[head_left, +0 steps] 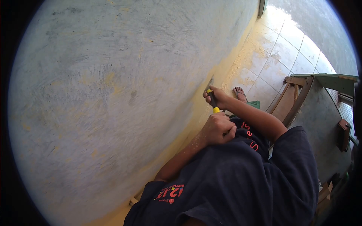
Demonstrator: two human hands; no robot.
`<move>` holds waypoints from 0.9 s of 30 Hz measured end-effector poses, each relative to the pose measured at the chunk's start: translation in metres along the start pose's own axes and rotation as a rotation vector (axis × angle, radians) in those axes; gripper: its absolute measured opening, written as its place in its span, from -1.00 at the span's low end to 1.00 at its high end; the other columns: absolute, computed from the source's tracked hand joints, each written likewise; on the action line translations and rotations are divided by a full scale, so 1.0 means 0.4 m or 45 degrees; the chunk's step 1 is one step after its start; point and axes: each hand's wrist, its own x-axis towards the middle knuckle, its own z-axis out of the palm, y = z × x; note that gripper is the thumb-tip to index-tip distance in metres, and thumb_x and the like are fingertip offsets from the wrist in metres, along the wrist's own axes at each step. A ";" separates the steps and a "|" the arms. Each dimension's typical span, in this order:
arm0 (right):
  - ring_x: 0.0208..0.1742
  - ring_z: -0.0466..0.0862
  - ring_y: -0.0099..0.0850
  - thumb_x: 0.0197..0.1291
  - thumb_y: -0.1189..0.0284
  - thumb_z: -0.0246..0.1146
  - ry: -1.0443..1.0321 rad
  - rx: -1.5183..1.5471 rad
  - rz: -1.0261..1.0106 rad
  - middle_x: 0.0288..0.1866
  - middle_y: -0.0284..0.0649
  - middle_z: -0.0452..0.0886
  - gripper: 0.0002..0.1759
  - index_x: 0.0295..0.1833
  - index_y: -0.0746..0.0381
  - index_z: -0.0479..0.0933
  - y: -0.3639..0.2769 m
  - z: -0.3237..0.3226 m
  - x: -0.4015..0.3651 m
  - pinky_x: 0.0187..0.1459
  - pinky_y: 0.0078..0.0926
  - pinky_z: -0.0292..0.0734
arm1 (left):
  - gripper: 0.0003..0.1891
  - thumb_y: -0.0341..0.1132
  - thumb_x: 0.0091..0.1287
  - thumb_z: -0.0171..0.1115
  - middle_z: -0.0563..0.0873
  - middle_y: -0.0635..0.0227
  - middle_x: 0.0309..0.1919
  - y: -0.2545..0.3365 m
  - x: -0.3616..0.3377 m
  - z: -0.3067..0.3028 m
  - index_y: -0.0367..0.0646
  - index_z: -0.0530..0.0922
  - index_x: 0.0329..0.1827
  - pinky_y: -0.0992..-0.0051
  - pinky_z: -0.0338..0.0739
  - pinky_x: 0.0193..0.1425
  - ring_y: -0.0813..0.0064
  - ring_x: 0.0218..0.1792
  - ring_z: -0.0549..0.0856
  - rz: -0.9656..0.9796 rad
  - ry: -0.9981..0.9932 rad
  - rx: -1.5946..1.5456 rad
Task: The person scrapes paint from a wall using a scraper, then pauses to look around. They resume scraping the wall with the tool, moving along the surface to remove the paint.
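Note:
My right hand point(215, 96) is closed around the black and yellow handle of a hand tool point(213, 101). The tool's narrow metal blade points away from me, its tip at the lower part of the grey wall point(113, 75). Just behind the handle's yellow end, my left hand point(218, 129) is closed in a fist, close against it; what its fingers hold, if anything, is hidden. Pale dust speckles the left wrist and forearm.
Yellowish powder and crumbs lie along the wall's base on the white tiled floor point(273, 60). A sandalled foot point(240, 93) stands near the wall. To the right are a wooden frame point(299, 100), a green-edged board point(332, 76) and a brown object point(344, 135).

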 end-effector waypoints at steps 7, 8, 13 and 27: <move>-0.61 0.30 -0.63 0.62 -0.03 -0.17 -0.068 0.225 0.138 -0.49 -0.44 0.35 -0.49 -0.16 0.19 0.37 0.044 0.014 0.080 -0.67 -0.69 0.26 | -0.77 -0.38 0.20 0.24 0.50 0.24 -0.71 -0.011 -0.047 0.015 -0.15 0.51 -0.63 0.22 0.40 -0.39 0.15 -0.62 0.51 0.038 0.178 0.104; -0.63 0.28 -0.65 0.61 -0.05 -0.16 -0.027 0.210 0.125 -0.50 -0.46 0.33 -0.49 -0.17 0.17 0.36 0.039 0.017 0.075 -0.69 -0.70 0.22 | -0.76 -0.37 0.19 0.24 0.49 0.24 -0.71 -0.015 -0.044 0.023 -0.15 0.50 -0.65 0.22 0.40 -0.40 0.15 -0.63 0.51 0.030 0.178 0.098; -0.63 0.27 -0.67 0.61 -0.06 -0.17 0.039 0.058 0.150 -0.51 -0.49 0.31 -0.48 -0.22 0.14 0.36 0.026 0.029 0.067 -0.68 -0.72 0.22 | -0.75 -0.36 0.16 0.26 0.50 0.23 -0.71 -0.019 -0.041 0.042 -0.15 0.48 -0.67 0.20 0.41 -0.39 0.16 -0.63 0.52 0.029 0.170 0.138; -0.68 0.28 -0.68 0.58 -0.11 -0.14 0.222 -0.260 0.151 -0.56 -0.49 0.34 -0.45 -0.22 0.14 0.38 -0.001 0.013 0.090 -0.68 -0.69 0.26 | -0.74 -0.34 0.18 0.28 0.51 0.26 -0.73 -0.061 -0.020 0.066 -0.12 0.52 -0.68 0.23 0.49 -0.33 0.17 -0.65 0.54 -0.041 0.172 0.152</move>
